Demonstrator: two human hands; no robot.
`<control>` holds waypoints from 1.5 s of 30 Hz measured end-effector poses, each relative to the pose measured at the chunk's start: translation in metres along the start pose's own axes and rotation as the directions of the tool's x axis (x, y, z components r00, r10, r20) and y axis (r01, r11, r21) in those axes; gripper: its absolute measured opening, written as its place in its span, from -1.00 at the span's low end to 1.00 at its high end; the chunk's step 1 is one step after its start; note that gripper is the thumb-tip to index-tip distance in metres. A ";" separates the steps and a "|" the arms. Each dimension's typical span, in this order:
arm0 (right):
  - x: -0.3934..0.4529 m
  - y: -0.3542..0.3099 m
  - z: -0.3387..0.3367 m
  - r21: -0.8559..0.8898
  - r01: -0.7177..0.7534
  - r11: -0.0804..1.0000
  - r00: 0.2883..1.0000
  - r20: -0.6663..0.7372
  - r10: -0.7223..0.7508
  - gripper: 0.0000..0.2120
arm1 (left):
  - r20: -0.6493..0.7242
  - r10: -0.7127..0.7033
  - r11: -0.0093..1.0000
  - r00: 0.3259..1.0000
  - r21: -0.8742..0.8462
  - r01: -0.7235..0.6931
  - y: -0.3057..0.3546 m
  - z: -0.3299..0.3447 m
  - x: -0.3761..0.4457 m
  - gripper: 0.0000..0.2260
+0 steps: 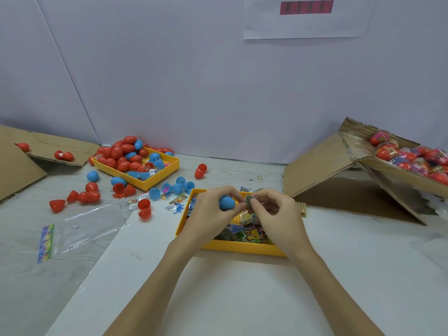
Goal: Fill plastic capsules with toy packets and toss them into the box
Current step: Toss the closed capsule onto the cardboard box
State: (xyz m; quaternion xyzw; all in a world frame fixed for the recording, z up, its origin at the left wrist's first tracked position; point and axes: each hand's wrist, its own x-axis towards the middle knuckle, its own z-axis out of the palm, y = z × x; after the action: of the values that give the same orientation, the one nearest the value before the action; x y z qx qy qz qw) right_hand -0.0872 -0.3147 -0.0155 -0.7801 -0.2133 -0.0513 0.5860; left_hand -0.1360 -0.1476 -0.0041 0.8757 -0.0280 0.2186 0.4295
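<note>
My left hand [210, 212] grips a blue capsule half [226, 202] above the near yellow tray [242, 247]. My right hand [274, 214] pinches a small green toy packet [249, 199] right beside the capsule's mouth. The tray under both hands holds several colourful toy packets [247, 232]. A cardboard box [397, 170] at the right, tilted towards me, holds several filled red capsules wrapped in colourful film.
A second yellow tray [167, 172] at the back left is heaped with red and blue capsule halves. Loose halves [92, 187] and small packets lie scattered on the table to its front. Flat cardboard [21, 163] lies far left, a clear plastic bag [80, 229] near left.
</note>
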 end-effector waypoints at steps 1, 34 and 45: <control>0.000 0.000 0.000 0.008 -0.001 1.000 1.000 0.009 0.001 -0.93 | -0.014 -0.002 1.000 1.000 -0.001 0.002 0.001 0.000 0.001 -0.91; 0.003 -0.001 -0.009 0.288 -0.121 0.950 0.993 0.029 0.118 -0.94 | 0.253 -0.380 0.719 0.890 -0.524 0.456 -0.002 -0.006 0.015 -0.77; 0.004 0.000 -0.007 0.386 -0.136 0.912 0.979 -0.091 0.184 -0.92 | 0.301 -0.144 0.909 0.943 -0.337 0.246 0.004 -0.008 0.002 -0.74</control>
State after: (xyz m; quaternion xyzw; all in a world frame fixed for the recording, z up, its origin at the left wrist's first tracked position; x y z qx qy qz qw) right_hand -0.0826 -0.3204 -0.0122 -0.6627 -0.1175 -0.0098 0.7396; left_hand -0.1379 -0.1437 0.0045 0.7987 -0.0385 0.0437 0.5989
